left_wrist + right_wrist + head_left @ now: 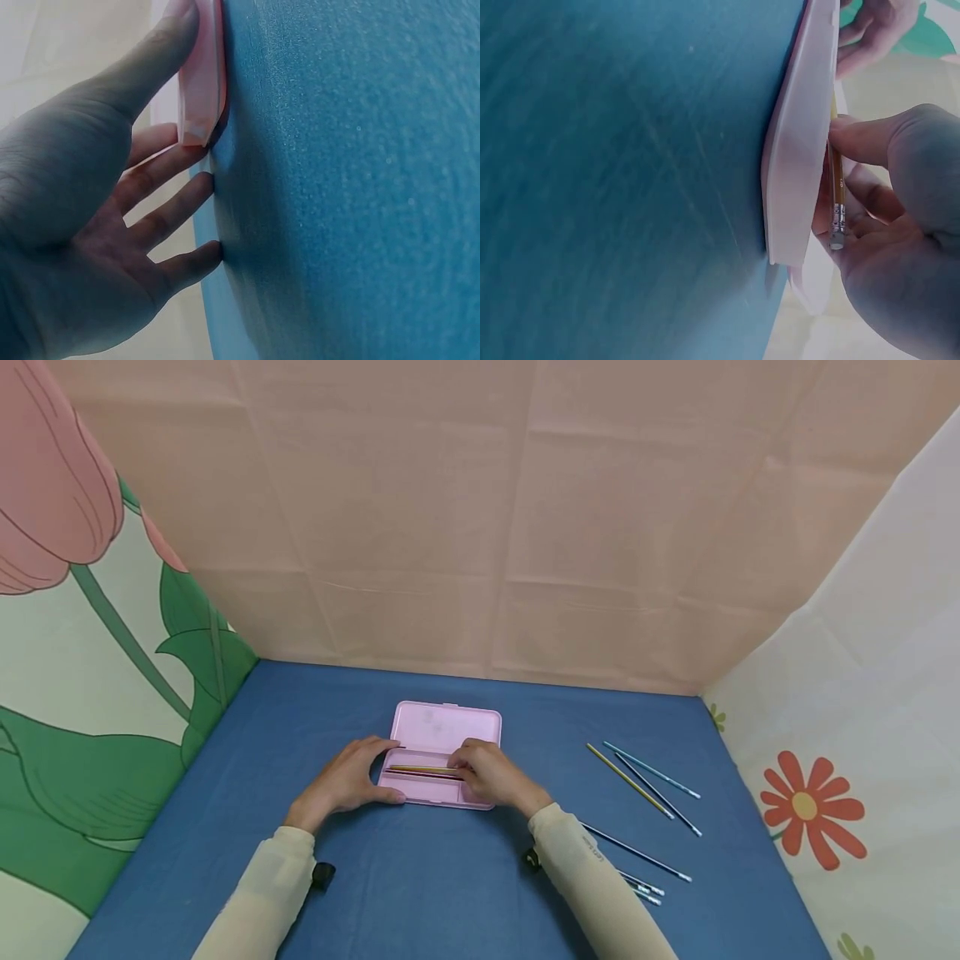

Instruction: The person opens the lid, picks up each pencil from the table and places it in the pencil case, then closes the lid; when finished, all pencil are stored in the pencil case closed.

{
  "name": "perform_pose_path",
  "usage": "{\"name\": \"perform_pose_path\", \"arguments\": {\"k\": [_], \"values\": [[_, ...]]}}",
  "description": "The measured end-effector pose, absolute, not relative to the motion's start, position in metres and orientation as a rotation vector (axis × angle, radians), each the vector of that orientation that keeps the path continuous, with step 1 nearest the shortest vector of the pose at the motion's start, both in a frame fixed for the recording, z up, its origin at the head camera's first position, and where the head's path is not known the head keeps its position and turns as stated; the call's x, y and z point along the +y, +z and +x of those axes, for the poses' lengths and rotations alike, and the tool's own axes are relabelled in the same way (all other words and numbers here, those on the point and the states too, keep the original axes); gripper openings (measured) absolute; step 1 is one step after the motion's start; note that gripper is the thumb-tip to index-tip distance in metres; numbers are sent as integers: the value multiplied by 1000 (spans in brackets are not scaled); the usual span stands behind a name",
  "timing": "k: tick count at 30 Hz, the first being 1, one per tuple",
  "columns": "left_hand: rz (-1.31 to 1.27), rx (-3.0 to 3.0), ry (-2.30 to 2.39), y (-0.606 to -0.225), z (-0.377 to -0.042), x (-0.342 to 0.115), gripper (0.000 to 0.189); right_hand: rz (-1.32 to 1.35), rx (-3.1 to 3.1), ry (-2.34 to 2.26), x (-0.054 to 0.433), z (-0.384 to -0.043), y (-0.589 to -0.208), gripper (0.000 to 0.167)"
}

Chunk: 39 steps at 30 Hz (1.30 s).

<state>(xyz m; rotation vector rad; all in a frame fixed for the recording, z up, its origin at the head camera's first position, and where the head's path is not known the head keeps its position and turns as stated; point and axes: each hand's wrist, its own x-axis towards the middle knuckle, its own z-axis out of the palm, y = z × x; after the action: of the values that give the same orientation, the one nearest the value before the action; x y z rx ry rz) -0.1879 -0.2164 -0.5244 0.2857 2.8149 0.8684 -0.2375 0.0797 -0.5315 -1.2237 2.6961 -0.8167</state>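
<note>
A pink pencil case (446, 727) lies open on the blue cloth, its lid tipped back. My left hand (348, 777) grips the case's left end, thumb at the near corner and fingers toward the hinge; the left wrist view shows the thumb on the case wall (202, 90). Over the tray, my right hand (491, 772) pinches a yellow pencil (838, 184), whose eraser end points out to the right. Its shaft runs left along the tray. A dark reddish pencil (405, 772) seems to lie beside it, partly hidden.
Right of the case lie a yellow pencil (630, 782), a light blue pencil (652, 770) and a dark pencil (660, 795). Nearer, another dark pencil (637, 852) and several pencil ends (643, 887) show past my right sleeve. Fabric walls enclose the table.
</note>
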Motion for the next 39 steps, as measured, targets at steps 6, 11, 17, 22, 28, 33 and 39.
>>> {"name": "perform_pose_path", "arguments": {"k": [6,11,17,22,28,33,39], "values": [[286,2816,864,-525,-188,-217,99,-1172,2691,-784,73,-237,-532,20],[291,2819,867,-526,-188,-217,98,-1198,2702,-777,71,-237,-532,20],[291,2822,870,-526,-188,-217,98,-1205,2706,-730,70,-236,-531,21],[301,2825,871,-526,-188,-217,98,-1201,2718,-674,70,-235,-532,22],[308,2827,867,-526,-189,-218,98,-1224,2718,-649,70,-236,-533,22],[314,2830,868,-526,-189,-218,98,-1254,2692,-716,74,-237,-533,22],[305,2829,873,-526,-188,-218,98,-1291,2663,-837,86,-234,-525,24]]}}
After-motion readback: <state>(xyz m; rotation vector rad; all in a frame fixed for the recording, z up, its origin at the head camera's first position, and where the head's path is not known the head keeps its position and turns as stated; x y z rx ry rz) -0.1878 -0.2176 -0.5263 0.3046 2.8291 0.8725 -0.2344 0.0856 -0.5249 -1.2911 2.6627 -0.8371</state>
